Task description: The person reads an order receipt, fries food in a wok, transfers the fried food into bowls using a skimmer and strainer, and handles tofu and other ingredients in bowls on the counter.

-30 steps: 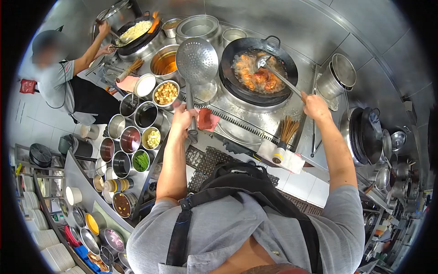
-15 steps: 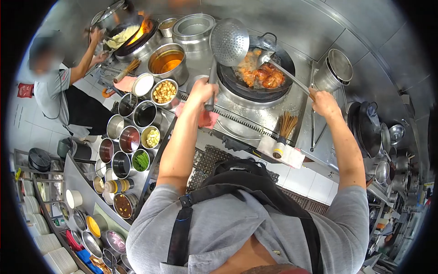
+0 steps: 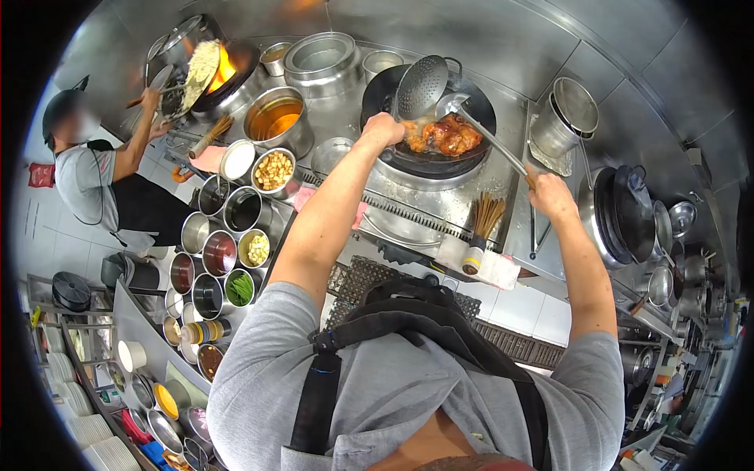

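Note:
My left hand (image 3: pixel 382 130) is closed round the handle of a perforated strainer (image 3: pixel 422 86); most of that handle is hidden behind the hand and forearm. The strainer's bowl is tilted over the left and back part of a black wok (image 3: pixel 485 98) on the stove. With my right hand (image 3: pixel 552 195) I grip the end of a long metal ladle (image 3: pixel 499 143). Its bowl is down in the wok, against glossy brown pieces of food that look like fried meat (image 3: pixel 455 135). Some bubbling liquid shows round these pieces.
Left of the wok are a pot of orange liquid (image 3: pixel 258 118), a pot of diced pieces (image 3: pixel 274 171) and several sauce pots. A bamboo brush (image 3: pixel 487 216) lies at the stove's front. Stacked strainers (image 3: pixel 576 106) stand right. A co-worker (image 3: pixel 86 173) tosses food in a flaming wok far left.
My left hand and the strainer have moved right, bringing the strainer low over the wok. The food is gathered more to the right, by the ladle. The co-worker's food has risen out of the other wok.

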Action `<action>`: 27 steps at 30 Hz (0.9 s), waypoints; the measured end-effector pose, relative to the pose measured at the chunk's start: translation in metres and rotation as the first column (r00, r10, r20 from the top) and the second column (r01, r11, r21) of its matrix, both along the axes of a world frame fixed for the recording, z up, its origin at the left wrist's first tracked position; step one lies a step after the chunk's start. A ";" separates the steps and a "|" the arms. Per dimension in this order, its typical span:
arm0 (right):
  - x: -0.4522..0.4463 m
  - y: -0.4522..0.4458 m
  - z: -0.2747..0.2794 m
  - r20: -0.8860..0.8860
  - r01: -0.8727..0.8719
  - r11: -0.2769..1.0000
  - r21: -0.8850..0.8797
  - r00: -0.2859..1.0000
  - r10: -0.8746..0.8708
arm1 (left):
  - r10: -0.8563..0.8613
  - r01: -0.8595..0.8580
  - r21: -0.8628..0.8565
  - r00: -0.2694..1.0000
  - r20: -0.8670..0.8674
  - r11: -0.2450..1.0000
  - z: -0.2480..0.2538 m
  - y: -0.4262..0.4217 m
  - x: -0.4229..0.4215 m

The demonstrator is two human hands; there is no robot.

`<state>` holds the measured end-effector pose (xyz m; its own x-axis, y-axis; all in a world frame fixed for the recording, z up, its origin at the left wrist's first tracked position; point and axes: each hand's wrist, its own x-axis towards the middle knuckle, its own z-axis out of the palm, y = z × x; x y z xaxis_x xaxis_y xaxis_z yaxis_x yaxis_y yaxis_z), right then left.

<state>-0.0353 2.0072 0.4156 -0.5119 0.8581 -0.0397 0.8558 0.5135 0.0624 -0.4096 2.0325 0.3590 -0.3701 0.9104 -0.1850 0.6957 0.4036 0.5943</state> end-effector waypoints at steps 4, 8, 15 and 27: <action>0.011 0.000 -0.006 0.002 -0.010 1.000 -0.012 1.000 0.010 | -0.081 0.083 -0.042 0.996 0.045 0.996 0.002 0.011 0.002; 0.019 -0.004 -0.011 -0.002 0.017 0.999 -0.033 1.000 -0.017 | -0.096 0.119 -0.085 0.968 0.233 0.989 0.002 0.013 -0.003; 0.032 -0.004 -0.027 -0.092 0.034 0.999 -0.035 0.995 -0.037 | -0.074 0.165 -0.101 0.802 0.593 0.981 -0.013 0.013 -0.029; 0.048 -0.015 -0.021 -0.154 0.062 0.996 -0.058 0.986 -0.071 | -0.190 0.287 -0.159 0.873 0.448 0.945 0.003 0.024 -0.037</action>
